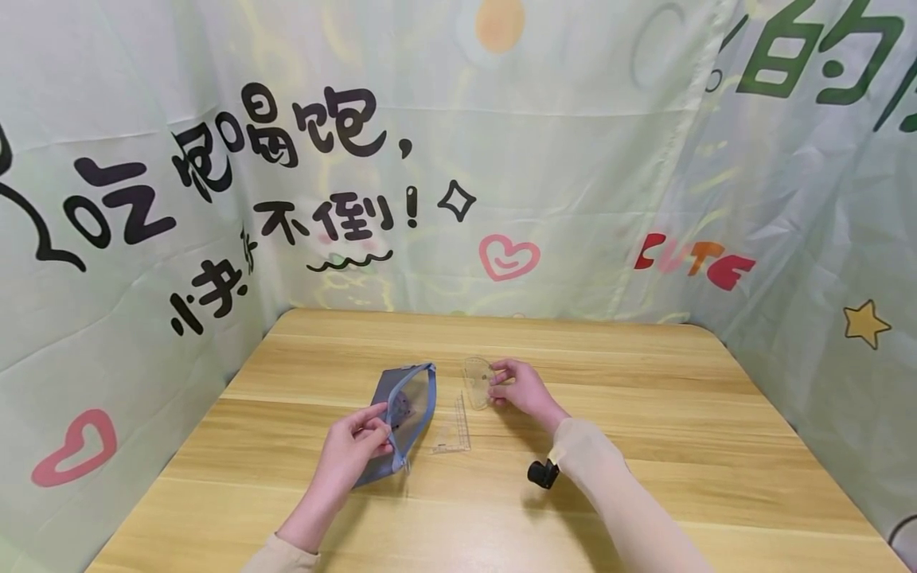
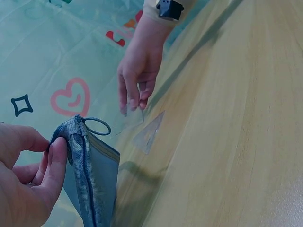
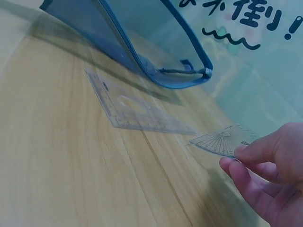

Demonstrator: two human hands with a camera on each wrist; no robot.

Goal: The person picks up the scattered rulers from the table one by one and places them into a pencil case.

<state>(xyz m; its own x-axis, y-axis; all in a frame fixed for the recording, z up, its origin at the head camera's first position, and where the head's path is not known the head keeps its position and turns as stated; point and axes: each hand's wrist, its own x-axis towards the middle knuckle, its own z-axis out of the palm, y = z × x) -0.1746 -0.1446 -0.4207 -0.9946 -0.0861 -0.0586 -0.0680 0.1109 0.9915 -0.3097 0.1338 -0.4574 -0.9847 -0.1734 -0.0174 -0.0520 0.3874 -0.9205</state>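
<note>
A blue zippered mesh pouch stands tilted on the table, its mouth spread apart. My left hand pinches the pouch's near rim between thumb and fingers; the left wrist view shows the zipper edge beside the fingertips. My right hand pinches a clear protractor by its right edge, just over the table. In the right wrist view the protractor's printed lines show beyond the thumb. Between the pouch and the protractor, a clear set square lies flat on the wood.
The wooden table is bounded at the back and sides by a printed cloth curtain. A small black camera is worn at the right wrist, below the cream sleeve.
</note>
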